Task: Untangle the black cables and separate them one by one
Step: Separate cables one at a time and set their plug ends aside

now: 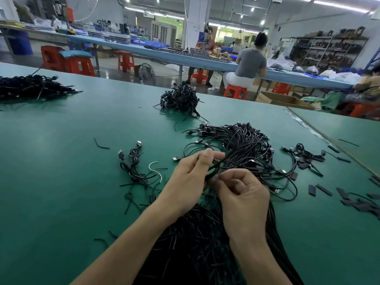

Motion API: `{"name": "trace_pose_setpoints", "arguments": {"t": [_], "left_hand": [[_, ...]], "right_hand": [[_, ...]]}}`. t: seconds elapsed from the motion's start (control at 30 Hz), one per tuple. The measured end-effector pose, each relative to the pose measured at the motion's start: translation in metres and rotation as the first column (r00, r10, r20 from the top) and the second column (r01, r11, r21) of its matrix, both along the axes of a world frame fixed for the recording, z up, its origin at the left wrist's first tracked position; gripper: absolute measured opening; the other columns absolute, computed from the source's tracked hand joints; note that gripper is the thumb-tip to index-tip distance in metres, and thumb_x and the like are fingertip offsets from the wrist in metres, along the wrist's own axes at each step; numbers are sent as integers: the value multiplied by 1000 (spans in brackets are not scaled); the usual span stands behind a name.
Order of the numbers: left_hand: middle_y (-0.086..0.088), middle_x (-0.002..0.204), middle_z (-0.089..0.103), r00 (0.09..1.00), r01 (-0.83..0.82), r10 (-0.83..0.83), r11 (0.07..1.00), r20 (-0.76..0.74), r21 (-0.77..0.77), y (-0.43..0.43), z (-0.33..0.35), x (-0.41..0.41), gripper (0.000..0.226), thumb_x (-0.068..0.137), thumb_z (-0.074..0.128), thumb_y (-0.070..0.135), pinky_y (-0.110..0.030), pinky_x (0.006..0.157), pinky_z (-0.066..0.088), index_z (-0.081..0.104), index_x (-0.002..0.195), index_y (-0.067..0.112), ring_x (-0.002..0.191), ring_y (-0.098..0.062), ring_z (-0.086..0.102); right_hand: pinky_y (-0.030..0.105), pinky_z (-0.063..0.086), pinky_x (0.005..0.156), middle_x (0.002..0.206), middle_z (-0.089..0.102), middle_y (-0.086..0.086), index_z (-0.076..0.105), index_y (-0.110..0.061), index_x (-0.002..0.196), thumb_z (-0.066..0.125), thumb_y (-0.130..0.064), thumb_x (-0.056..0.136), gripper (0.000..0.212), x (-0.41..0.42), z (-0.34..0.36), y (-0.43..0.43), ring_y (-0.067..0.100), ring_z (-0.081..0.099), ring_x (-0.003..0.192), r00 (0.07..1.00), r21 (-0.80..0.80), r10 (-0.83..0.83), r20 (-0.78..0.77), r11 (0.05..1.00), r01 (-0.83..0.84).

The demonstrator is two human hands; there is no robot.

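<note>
A big tangle of black cables (240, 145) with USB plugs lies on the green table (72, 161), running down under my forearms to the near edge. My left hand (189, 177) pinches a looped black cable from the tangle between thumb and fingers. My right hand (240, 192) meets it just below, fingers curled and pinching the same cable at its near end. A small bunch of separated black cables (133, 165) lies to the left of my hands, with a short white wire (156, 169) beside it.
Two more heaps of black cables sit farther off, one in the middle (181, 99) and one at the far left (33, 87). Flat black sleeve pieces (353, 200) are scattered on the right. A person (248, 64) sits at the long blue bench behind.
</note>
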State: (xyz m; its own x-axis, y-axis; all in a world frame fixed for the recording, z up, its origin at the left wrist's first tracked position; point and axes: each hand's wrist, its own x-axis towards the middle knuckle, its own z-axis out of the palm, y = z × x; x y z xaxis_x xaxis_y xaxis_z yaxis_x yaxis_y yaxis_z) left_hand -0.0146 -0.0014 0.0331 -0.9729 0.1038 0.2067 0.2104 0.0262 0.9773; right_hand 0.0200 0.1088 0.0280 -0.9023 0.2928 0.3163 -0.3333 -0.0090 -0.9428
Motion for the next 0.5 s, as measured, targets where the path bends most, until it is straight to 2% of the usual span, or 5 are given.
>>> {"name": "trace_pose_setpoints", "arguments": {"t": [0.17,0.27,0.37,0.43,0.5], "left_hand": [[-7,70,73,995,-93,93,995,16,-33,-1,-1,-1,57,104,34,51,-28,65,52,78,85,21,65,-11,66],[5,58,67,992,-85,87,996,91,-26,-2,-1,-1,59,104,33,52,-12,48,40,78,82,20,48,1,55],[9,54,65,988,-117,122,991,94,-60,-2,-1,0,58,105,33,52,-11,46,37,79,82,24,45,0,52],[5,64,71,988,-132,140,985,70,-111,-1,-1,1,58,104,33,53,-19,55,48,79,85,22,56,-8,62],[-11,82,74,983,-180,186,958,6,-222,-1,-3,-2,64,104,33,53,-42,74,55,74,91,6,80,-27,67]], "right_hand": [[15,53,61,87,76,1,70,-20,76,82,1,73,25,5,1,2,10,71,68,996,84,87,-25,993,-84],[18,54,64,87,76,-8,73,-24,82,82,-11,77,17,6,-1,3,7,70,70,994,181,101,50,977,-109],[24,52,61,72,73,-6,75,-24,80,76,-23,85,4,7,-3,5,6,63,62,986,275,91,141,953,-127],[21,47,58,69,70,-8,74,-25,79,74,-24,87,8,6,-4,6,4,60,60,992,345,58,112,934,-94],[16,44,60,73,67,-11,70,-29,79,71,-23,89,11,8,-3,7,4,60,67,999,491,22,31,871,-35]]}}
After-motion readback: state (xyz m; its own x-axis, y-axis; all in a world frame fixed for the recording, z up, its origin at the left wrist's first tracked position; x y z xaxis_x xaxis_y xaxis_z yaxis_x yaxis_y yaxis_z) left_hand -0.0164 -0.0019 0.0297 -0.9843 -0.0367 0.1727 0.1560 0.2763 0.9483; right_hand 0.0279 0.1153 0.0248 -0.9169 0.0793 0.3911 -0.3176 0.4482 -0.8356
